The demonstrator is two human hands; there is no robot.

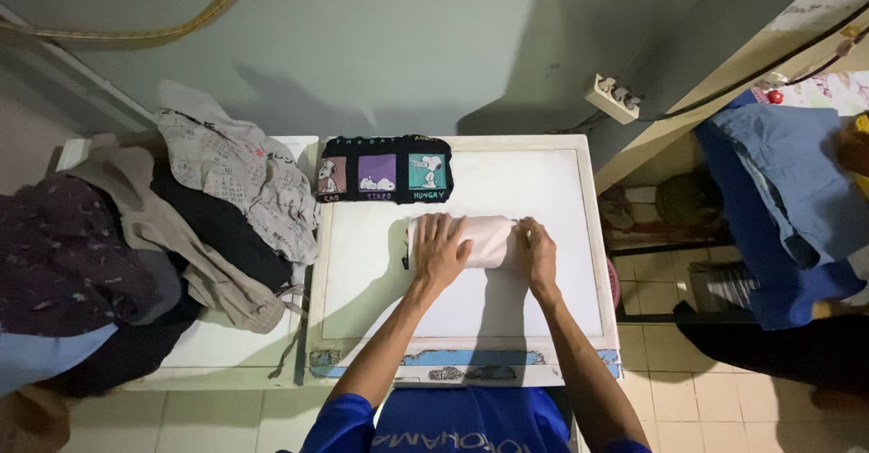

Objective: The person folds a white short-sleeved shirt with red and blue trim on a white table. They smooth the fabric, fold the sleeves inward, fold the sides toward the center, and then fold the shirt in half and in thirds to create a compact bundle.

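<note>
Presently, item one: your left hand [438, 252] lies flat, fingers spread and released, pressing the left part of a small folded pale pink cloth [484, 240]; your right hand [540, 256] cups the cloth's right end, fingers curled over its edge in a light hold rather than a clench. The cloth sits just far of the middle of the white table [507, 317]. Item two: a folded black garment with three cartoon panels [385, 170] rests at the table's far left edge, apart from the cloth. Risks, as a judgement: the fold could spring open or skew if either palm lifts unevenly, and the smooth top may let the bundle slide. To the left, a loose heap of clothes [172, 227] (grey, beige, dark) spills toward the table's edge and could snag or tumble. Surface: white top, worn near rim with blue and flaking patches. Room: pale green wall [389, 37] with a power strip [614, 97], tiled floor [670, 390], blue cloth pile [778, 209] on the right.
</note>
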